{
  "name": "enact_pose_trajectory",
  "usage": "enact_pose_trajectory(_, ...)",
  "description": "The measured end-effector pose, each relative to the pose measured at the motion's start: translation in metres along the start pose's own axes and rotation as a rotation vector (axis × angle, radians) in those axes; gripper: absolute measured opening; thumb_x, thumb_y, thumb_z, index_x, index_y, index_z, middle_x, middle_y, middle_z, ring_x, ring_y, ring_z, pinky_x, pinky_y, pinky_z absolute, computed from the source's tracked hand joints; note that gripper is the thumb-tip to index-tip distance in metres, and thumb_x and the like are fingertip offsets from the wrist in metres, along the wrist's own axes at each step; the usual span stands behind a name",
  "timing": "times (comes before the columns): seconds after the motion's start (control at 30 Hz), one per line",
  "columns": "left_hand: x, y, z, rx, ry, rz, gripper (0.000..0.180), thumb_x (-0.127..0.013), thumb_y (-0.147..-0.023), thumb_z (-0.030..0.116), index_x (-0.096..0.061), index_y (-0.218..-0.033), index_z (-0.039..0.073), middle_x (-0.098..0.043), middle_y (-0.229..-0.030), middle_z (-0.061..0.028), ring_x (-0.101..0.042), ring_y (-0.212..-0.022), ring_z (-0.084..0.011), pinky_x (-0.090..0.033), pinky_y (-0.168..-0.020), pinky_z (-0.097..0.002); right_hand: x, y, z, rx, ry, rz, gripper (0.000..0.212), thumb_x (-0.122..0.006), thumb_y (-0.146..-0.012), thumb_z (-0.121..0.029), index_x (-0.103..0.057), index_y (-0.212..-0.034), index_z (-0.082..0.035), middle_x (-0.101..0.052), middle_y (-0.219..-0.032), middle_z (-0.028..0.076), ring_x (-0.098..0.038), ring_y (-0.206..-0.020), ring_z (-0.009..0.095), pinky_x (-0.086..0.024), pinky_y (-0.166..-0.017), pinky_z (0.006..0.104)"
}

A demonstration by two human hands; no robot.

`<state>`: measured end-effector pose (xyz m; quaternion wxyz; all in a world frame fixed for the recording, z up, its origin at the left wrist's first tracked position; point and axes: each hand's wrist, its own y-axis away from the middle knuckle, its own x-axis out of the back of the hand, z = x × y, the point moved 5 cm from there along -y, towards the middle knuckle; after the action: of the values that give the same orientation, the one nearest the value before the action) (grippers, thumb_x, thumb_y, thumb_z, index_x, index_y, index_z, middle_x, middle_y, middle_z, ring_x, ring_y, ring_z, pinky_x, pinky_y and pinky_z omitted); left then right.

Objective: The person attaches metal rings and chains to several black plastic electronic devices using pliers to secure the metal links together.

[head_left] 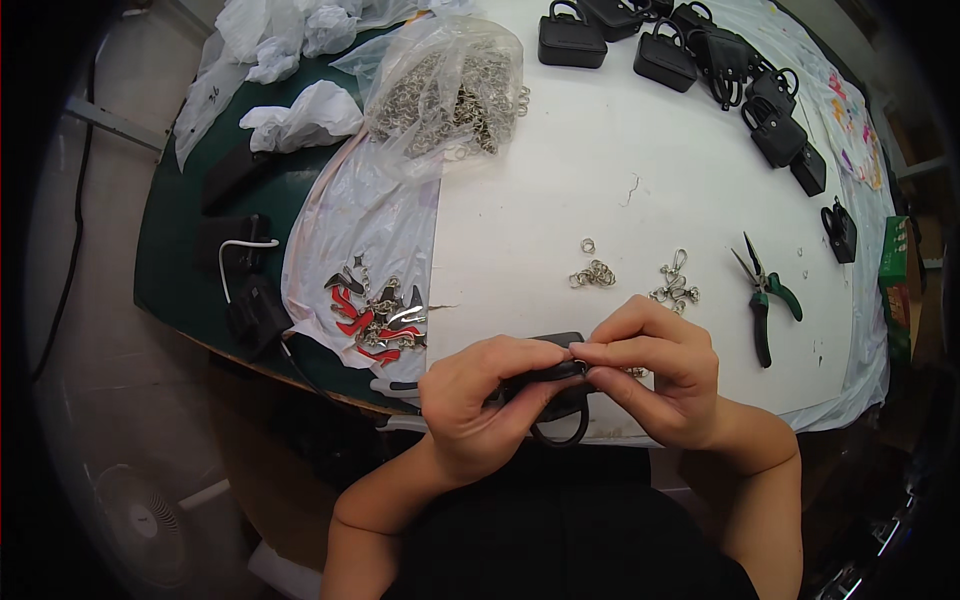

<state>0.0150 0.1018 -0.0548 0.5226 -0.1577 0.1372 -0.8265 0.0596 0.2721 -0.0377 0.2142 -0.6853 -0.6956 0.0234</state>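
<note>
At the near edge of the white board, my left hand (482, 402) is closed around a small black handbag (560, 342), whose looped handle hangs down toward me. My right hand (655, 368) pinches at the bag's right end, thumb and forefinger together near a small metal ring (582, 366). Those fingertips hide most of the ring. Just beyond my hands lie a little pile of metal rings (597, 274) and a cluster of silver clasps (677, 290). Needle-nose pliers (764, 300) with green and black handles rest to the right, jaws apart.
Red, black and silver shoe-shaped charms (378, 318) lie on white plastic at left. Beyond them sits a clear bag of metal chain pieces (445, 95). Several small black handbags (572, 38) line the far right. Black boxes with a white cable (240, 243) stand on the green tabletop.
</note>
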Motion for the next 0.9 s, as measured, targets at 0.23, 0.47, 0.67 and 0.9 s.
enact_pose_trajectory(0.23, -0.006, 0.003, 0.015, -0.271, -0.214, -0.045, 0.032, -0.071, -0.075, -0.016, -0.062, -0.103, -0.003, -0.072, -0.098, -0.0221, -0.073, -0.086, -0.0302, -0.062, -0.078, -0.0383, 0.0, 0.005, -0.01, -0.002, 0.063, 0.095, 0.019, -0.081, -0.076, 0.003, -0.074, -0.093, -0.002, -0.066, -0.086, 0.008, -0.062, -0.07, 0.015, -0.049, -0.057, 0.0268)
enact_pose_trajectory(0.47, -0.008, 0.008, 0.019, -0.437, -0.37, -0.038, 0.033, -0.074, -0.073, -0.013, -0.062, -0.102, -0.002, -0.072, -0.096, -0.02, -0.073, -0.085, -0.0321, -0.062, -0.08, -0.0423, -0.008, -0.001, -0.028, 0.233, 0.45, 0.038, 0.026, -0.079, -0.069, 0.002, -0.064, -0.09, -0.001, -0.062, -0.085, 0.009, -0.059, -0.067, 0.023, -0.047, -0.055, 0.0318)
enact_pose_trajectory(0.67, 0.021, 0.019, 0.014, -0.07, -0.437, -0.187, 0.036, -0.087, -0.067, 0.006, -0.062, -0.093, 0.004, -0.069, -0.105, -0.0136, -0.066, -0.094, -0.031, -0.054, -0.08, -0.0422, -0.007, -0.003, -0.025, 0.271, 0.614, -0.056, 0.023, -0.075, -0.071, -0.001, -0.062, -0.09, 0.0, -0.059, -0.085, 0.009, -0.055, -0.065, 0.023, -0.046, -0.055, 0.0339)
enact_pose_trajectory(0.9, 0.047, 0.051, 0.004, -0.054, -0.8, -0.477, 0.04, -0.091, -0.057, 0.02, -0.065, -0.083, 0.003, -0.06, -0.113, -0.0136, -0.057, -0.104, -0.0355, -0.05, -0.083, -0.0446, 0.003, -0.005, -0.032, 0.314, 0.586, -0.098, 0.024, -0.076, -0.07, -0.001, -0.061, -0.089, 0.0, -0.058, -0.082, 0.009, -0.054, -0.064, 0.023, -0.045, -0.054, 0.0329)
